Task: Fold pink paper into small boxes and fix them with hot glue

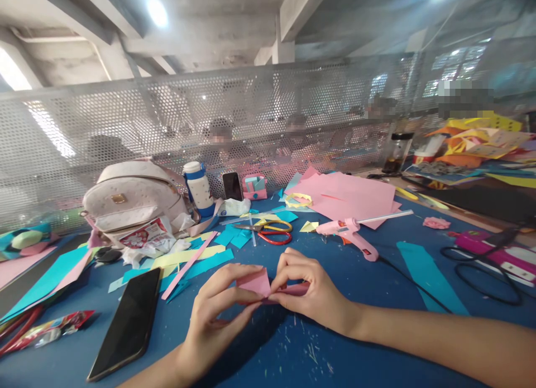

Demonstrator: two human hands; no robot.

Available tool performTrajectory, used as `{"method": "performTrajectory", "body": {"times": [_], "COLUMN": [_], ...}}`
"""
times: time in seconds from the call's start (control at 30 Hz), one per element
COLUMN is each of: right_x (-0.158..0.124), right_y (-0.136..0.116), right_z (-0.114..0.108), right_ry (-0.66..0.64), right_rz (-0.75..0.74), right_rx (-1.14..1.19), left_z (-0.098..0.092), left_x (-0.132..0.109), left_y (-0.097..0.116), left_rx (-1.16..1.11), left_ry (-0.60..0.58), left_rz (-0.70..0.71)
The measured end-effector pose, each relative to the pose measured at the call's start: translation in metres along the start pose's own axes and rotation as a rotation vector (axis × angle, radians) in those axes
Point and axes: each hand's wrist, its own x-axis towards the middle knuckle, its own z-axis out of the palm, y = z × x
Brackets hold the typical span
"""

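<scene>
Between my two hands is a small piece of pink paper (256,282), folded or bent, held just above the blue table (268,354). My left hand (221,307) grips its left part, thumb below and fingers above. My right hand (307,290) pinches it near the middle with thumb and forefinger, and a bit of pink shows inside the curled fingers. Beyond my hands lie scissors (276,231) with red and yellow handles. A pink glue gun (349,234) with a clear glue stick rests farther right, its black cord running toward the front.
A black phone (128,324) lies left of my hands. Behind are a pale backpack (136,195), a bottle (199,190), paper scraps (209,254) and large pink sheets (347,195). A magenta power strip (494,254) sits right. A perforated metal screen (167,114) stands at the back, people beyond it.
</scene>
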Motion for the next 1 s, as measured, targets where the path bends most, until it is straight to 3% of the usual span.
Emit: {"method": "performTrajectory", "body": {"times": [1.0], "right_x": [0.0020], "right_y": [0.0008], "right_z": [-0.0008], "right_ry": [0.008], "right_rz": [-0.016], "right_rx": [-0.009], "left_z": [-0.0063], "left_x": [-0.0008], "left_y": [0.0046], "left_rx": [0.025], "left_ry": [-0.002], "left_rz": [-0.021]}}
